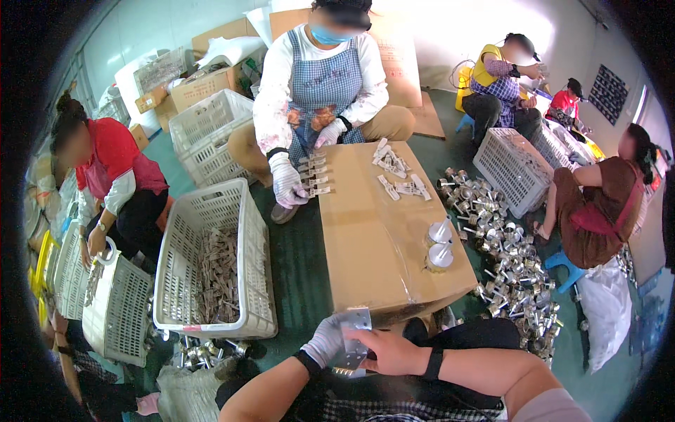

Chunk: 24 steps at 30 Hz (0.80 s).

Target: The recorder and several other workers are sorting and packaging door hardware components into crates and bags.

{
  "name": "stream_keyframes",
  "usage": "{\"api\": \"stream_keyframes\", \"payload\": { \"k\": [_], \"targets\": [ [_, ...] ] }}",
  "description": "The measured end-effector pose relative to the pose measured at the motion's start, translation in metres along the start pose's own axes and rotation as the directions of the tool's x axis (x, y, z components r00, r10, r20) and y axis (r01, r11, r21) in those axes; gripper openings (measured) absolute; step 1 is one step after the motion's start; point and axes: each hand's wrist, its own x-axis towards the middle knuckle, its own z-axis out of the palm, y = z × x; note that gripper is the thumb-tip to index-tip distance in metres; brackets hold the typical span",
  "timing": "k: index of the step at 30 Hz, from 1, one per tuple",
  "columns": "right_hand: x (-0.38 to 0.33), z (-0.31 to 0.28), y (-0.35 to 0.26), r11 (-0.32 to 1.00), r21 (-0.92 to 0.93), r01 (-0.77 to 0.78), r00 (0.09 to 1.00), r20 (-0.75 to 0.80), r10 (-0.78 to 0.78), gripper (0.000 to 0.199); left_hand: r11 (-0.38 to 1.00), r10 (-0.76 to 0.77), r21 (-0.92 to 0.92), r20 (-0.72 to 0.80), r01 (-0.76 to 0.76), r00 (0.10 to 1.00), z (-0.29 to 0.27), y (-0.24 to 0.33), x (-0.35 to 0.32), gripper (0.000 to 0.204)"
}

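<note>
My left hand, in a pale glove, grips the left side of a shiny metal plate with small holes at the near end of a cardboard carton. Bare, my right hand closes on the same plate from the right, fingers lying across it. Part of the plate is hidden behind my fingers. Two squat bottles with white cone tops stand at the carton's right edge. Small flat metal pieces lie in a loose pile at its far end.
Across the carton, a co-worker's gloved hand touches a row of similar metal pieces. A white crate of metal strips stands left. Shiny metal fittings cover the floor at right. Other people sit by crates on both sides.
</note>
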Motion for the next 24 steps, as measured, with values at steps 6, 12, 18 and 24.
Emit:
{"api": "stream_keyframes", "payload": {
  "k": [6, 12, 18, 24],
  "targets": [
    [0.0, 0.001, 0.004, 0.999, -0.026, -0.022, 0.999, 0.024, 0.023, 0.056, 0.995, -0.006, -0.104, 0.014, 0.007, 1.0, 0.005, 0.001, -0.003, 0.02],
    [0.002, -0.003, -0.004, 0.996, -0.014, -0.086, 0.993, 0.077, 0.087, 0.058, 0.971, 0.042, -0.228, 0.445, 0.068, 0.895, -0.067, -0.016, 0.049, 0.028],
    [0.0, 0.004, 0.011, 0.998, -0.061, 0.032, 0.999, -0.001, -0.032, 0.052, 0.981, 0.069, -0.191, 0.424, 0.015, 0.903, -0.059, -0.012, 0.046, 0.029],
    [0.002, 0.008, 0.012, 0.996, -0.079, 0.039, 0.999, -0.007, -0.04, 0.053, 0.996, 0.091, -0.052, 0.319, -0.078, 0.943, -0.048, -0.008, 0.03, 0.036]
  ]
}}
